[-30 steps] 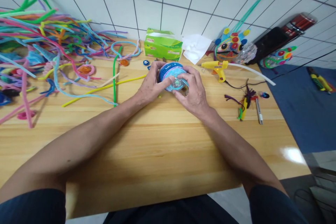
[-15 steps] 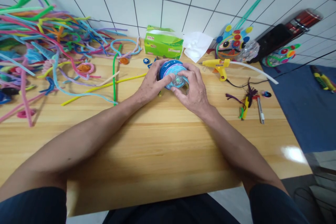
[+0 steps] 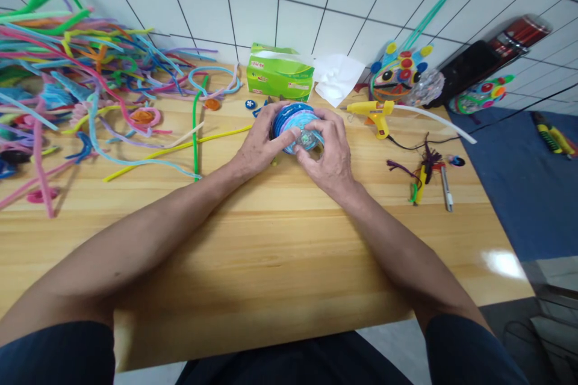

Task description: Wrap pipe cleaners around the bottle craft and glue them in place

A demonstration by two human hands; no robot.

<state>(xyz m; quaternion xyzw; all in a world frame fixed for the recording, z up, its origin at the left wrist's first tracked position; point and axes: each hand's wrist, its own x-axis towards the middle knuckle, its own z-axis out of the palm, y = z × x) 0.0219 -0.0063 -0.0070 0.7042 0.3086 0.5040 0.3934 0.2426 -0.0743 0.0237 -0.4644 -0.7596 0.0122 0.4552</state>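
Note:
Between both hands is a rounded piece (image 3: 295, 117) wound with blue, lilac and light-blue pipe cleaners, with a clear centre facing me. My left hand (image 3: 262, 141) wraps its left side, thumb lying across the front. My right hand (image 3: 332, 147) grips the right side, its fingers curled over the top and its thumb at the lower front edge. Part of the piece is hidden behind the fingers. Just beyond the left fingers lies a small dark-blue button-like disc (image 3: 250, 104). Behind the piece stands a green tissue pack (image 3: 280, 75).
A heap of colourful pipe cleaners (image 3: 90, 72) covers the back left of the table. At right are a yellow glue gun (image 3: 377, 113) with its cord, a decorated craft figure (image 3: 400, 75), a dark bottle (image 3: 487, 60) and a utility knife (image 3: 446, 187). White paper (image 3: 338, 79) lies by the wall.
The right index finger and thumb have shifted slightly on the front of the wound piece. The left hand keeps its hold, and the whole view has moved a little.

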